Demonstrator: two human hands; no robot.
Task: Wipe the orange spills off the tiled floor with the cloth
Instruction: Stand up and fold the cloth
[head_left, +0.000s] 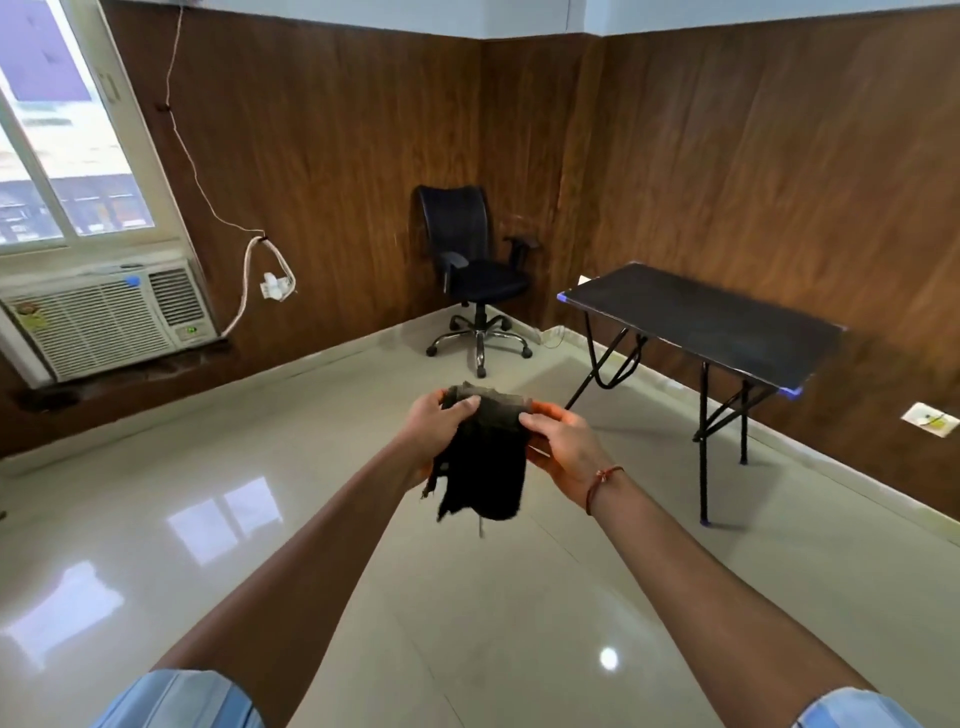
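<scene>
A dark, frayed cloth (485, 470) hangs in the air in front of me, held at its top edge by both hands. My left hand (436, 421) pinches its left corner and my right hand (563, 449) grips its right side. A red thread bracelet circles my right wrist. The glossy beige tiled floor (363, 519) spreads below, with window reflections on it. No orange spill shows on the tiles in view.
A black office chair (475, 275) on wheels stands in the far corner. A black folding table (711, 327) stands on the right by the wooden wall. An air conditioner (109, 317) sits under the window on the left, with a cord hanging nearby.
</scene>
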